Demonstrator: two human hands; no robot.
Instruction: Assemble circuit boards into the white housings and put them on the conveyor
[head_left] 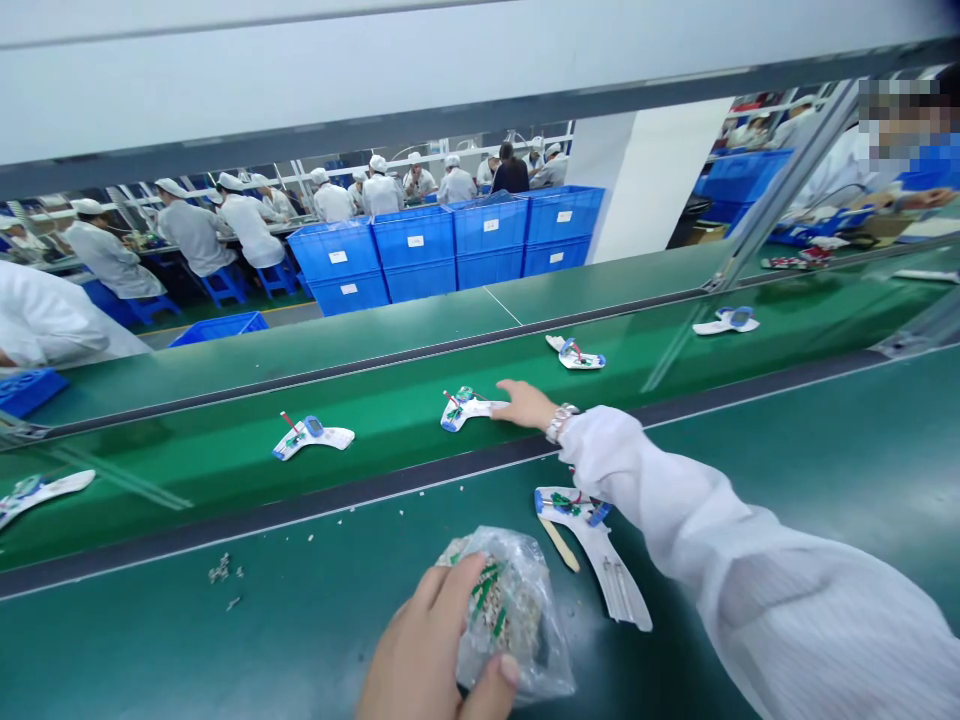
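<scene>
A curved white plastic piece (475, 409) lies on the smooth green belt (397, 410), its narrow end at the right hand (527, 406); whether pinched, I cannot tell. Nearer, the left hand (426, 640) clasps a crinkled clear bag (529, 620).

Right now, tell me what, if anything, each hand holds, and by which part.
The left hand clasps the bag by its left side. The right hand is at the right end of a white part; whether it grips cannot be told.
</scene>
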